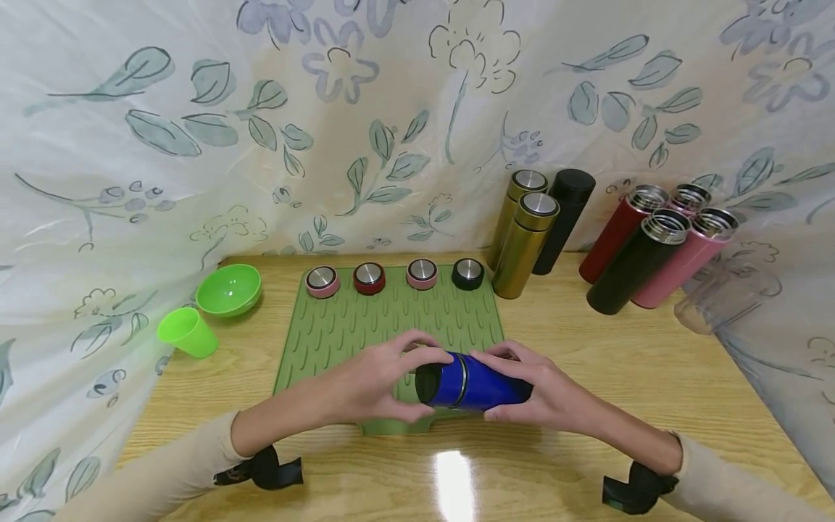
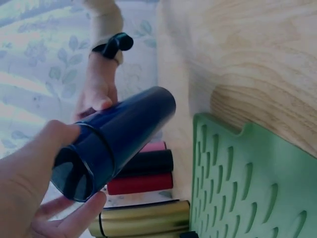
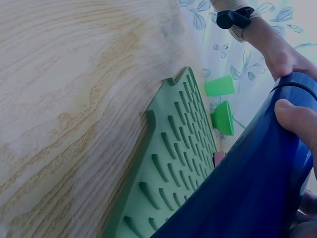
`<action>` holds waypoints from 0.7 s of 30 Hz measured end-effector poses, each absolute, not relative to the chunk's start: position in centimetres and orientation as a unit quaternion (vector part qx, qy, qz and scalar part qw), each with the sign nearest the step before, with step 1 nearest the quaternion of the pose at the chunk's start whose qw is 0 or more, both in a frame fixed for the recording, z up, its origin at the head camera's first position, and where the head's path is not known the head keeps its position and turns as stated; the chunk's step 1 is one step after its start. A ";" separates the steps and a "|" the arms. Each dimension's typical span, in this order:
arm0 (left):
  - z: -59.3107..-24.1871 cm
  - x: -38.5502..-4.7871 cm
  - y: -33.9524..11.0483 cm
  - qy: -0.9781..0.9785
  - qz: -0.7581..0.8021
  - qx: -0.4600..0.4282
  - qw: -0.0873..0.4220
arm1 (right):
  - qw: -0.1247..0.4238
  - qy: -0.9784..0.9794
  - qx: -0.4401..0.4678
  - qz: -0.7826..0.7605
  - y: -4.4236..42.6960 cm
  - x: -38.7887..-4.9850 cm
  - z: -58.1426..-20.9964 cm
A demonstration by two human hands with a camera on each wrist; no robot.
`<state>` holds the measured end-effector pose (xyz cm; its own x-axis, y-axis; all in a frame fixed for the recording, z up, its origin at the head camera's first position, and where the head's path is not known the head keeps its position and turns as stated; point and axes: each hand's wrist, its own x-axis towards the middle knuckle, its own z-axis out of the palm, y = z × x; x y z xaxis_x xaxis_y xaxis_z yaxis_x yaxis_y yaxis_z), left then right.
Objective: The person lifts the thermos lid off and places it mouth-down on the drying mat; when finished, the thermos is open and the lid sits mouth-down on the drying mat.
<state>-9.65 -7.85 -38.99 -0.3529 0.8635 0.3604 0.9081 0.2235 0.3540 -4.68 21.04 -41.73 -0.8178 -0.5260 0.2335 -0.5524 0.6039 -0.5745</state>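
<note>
A blue thermos bottle [image 1: 492, 384] lies nearly level in the air above the front edge of a green ribbed mat [image 1: 385, 326]. My left hand [image 1: 388, 373] grips its blue cap [image 2: 91, 161] at the left end, thumb and fingers on opposite sides. My right hand [image 1: 544, 384] holds the body near the other end. A dark ring line separates cap from body, and the cap's end face looks dark. On the mat's back edge sit several steel-topped lids: pink [image 1: 322, 281], red [image 1: 369, 278], another pink [image 1: 422, 273] and black [image 1: 467, 273].
Right of the mat stand two gold thermoses [image 1: 522, 246] and a capped black one [image 1: 569, 217]. Farther right are several lidless bottles: red [image 1: 616, 239], black [image 1: 636, 264] and pink [image 1: 685, 257]. Beside them is a clear pitcher [image 1: 724, 297]. A green bowl [image 1: 228, 290] and green cup [image 1: 189, 332] stand left.
</note>
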 end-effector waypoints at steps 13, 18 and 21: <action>-39.1 -9.5 -8.2 -0.788 -0.354 -0.504 -0.007 | 0.042 -0.895 0.303 0.324 21.4 -4.7 -41.7; -39.1 -9.6 -8.4 -0.790 -0.353 -0.501 -0.004 | 0.052 -0.894 0.308 0.321 21.5 -4.8 -41.7; -39.2 -9.7 -8.5 -0.793 -0.351 -0.497 0.022 | 0.041 -0.902 0.297 0.312 21.8 -5.0 -41.8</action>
<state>-9.67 -8.48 -39.23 -0.5047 0.7734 0.3836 0.8039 0.2590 0.5354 -5.01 21.77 -41.79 -0.8201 -0.5105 0.2585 -0.5612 0.6291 -0.5379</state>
